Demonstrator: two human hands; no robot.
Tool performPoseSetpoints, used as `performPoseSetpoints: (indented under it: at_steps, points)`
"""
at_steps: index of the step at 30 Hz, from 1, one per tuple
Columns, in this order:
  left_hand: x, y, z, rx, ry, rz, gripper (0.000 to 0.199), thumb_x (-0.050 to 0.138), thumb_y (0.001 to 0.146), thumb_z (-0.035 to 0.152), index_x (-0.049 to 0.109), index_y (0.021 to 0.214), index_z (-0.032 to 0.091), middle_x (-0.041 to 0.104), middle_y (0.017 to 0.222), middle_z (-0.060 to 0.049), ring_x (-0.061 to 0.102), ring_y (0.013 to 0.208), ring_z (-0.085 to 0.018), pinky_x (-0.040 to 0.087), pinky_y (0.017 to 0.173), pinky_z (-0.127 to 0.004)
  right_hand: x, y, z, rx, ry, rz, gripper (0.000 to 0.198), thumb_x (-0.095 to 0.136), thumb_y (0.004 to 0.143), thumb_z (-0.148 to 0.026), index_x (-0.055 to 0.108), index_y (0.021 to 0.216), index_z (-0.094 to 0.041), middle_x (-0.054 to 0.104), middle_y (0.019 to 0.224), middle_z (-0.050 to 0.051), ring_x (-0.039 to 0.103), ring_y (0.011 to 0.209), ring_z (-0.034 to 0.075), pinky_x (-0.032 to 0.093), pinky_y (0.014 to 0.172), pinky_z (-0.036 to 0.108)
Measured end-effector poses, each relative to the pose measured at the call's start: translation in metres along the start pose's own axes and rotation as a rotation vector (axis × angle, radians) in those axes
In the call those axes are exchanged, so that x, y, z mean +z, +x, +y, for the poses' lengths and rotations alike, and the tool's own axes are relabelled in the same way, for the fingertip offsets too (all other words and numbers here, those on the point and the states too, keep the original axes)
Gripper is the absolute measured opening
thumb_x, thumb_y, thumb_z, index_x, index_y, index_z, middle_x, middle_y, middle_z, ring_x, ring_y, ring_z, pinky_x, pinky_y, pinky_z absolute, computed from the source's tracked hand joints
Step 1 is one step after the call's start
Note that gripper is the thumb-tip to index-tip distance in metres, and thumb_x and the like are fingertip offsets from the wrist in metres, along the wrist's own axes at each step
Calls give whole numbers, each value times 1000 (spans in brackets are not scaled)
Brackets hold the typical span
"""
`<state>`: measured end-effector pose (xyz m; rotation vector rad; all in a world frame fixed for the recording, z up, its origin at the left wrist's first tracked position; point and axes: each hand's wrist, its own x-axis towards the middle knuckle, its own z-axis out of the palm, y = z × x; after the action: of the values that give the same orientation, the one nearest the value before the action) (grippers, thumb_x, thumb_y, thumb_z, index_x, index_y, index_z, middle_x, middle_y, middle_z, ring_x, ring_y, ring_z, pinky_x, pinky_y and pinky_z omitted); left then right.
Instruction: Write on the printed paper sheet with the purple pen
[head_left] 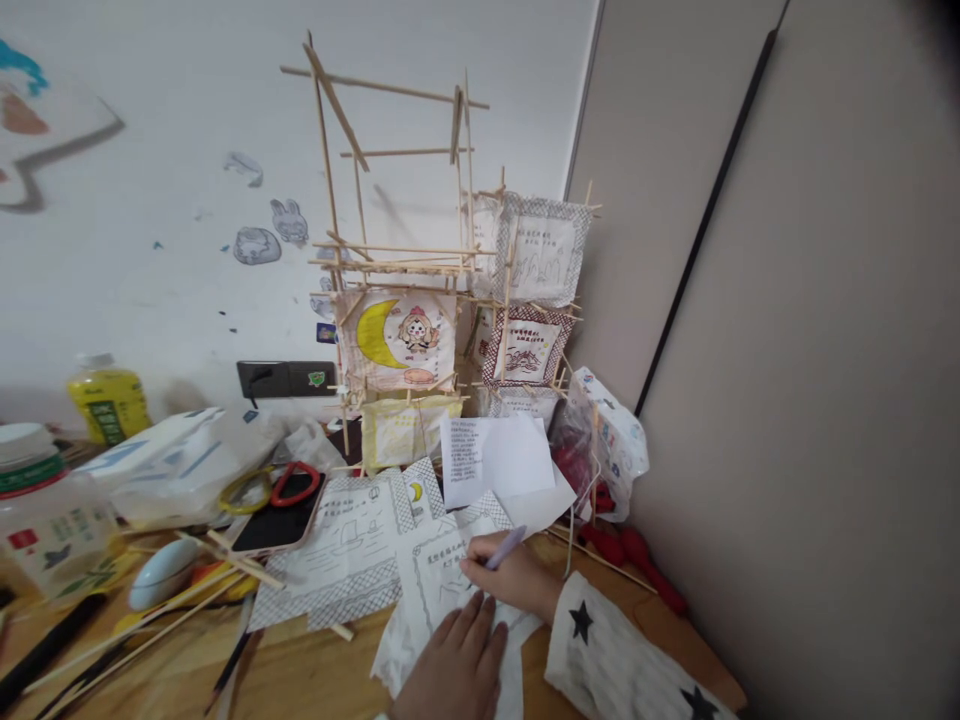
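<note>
My right hand point(525, 582) is closed around a light purple pen point(508, 546), its tip end hidden by the fingers over a sheet of paper point(429, 580). That sheet carries handwriting, line drawing and a border. Flat on the lower part of the paper lies my left hand point(459, 655), fingers stretched out and holding nothing. More drawn sheets point(349, 555) with cross-hatched borders lie to the left, partly overlapping. Just beyond my hands, a white page with handwritten lines point(495, 460) leans against a frame of thin wooden sticks point(401, 265).
Drawn panels point(401, 340) hang on the stick frame against the wall. Left are scissors point(295, 484), a phone point(274, 522), a white bottle point(45, 520), a yellow bottle point(112, 400) and loose sticks point(157, 635). A plastic bag point(611, 440) and red object point(649, 570) are on the right.
</note>
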<state>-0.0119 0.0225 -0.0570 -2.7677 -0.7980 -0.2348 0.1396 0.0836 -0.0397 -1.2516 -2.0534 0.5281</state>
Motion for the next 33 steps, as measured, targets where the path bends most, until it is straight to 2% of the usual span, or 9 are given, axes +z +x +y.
performPoseSetpoints:
  at_steps: [7, 12, 17, 25, 33]
  points:
    - [7, -3, -2, -1, -20, 75, 50, 51, 73, 7, 49, 122, 15, 50, 129, -13, 45, 119, -28, 41, 94, -38, 0, 0, 0, 2, -16, 14, 23, 51, 79, -21, 45, 57, -18, 42, 53, -6, 40, 54, 9, 29, 50, 20]
    - [10, -5, -3, -2, -21, 75, 51, 52, 72, 6, 48, 122, 14, 51, 128, -14, 46, 118, -29, 42, 93, -40, -1, 0, -1, 13, -33, 2, 23, 51, 78, -19, 45, 57, -17, 42, 53, -7, 39, 52, 9, 28, 49, 20]
    - [11, -5, -4, 17, -34, 125, 46, 53, 76, 10, 48, 122, 15, 51, 128, -14, 45, 118, -28, 41, 94, -38, 0, 0, -1, 10, 2, 7, 25, 50, 79, -20, 43, 56, -18, 40, 53, -6, 39, 54, 9, 29, 49, 19]
    - [18, -6, -4, 27, 0, 116, 52, 52, 74, 7, 46, 125, 14, 49, 130, -15, 44, 119, -29, 41, 94, -39, -3, 0, -4, 21, -1, 4, 25, 49, 79, -21, 42, 56, -18, 40, 53, -6, 38, 54, 9, 29, 50, 20]
    - [13, -5, -5, 21, -33, 68, 49, 53, 75, 9, 47, 124, 14, 48, 130, -15, 43, 120, -29, 41, 93, -38, 0, 1, -1, 16, -20, 22, 23, 50, 79, -21, 45, 57, -18, 41, 53, -6, 39, 53, 9, 30, 50, 19]
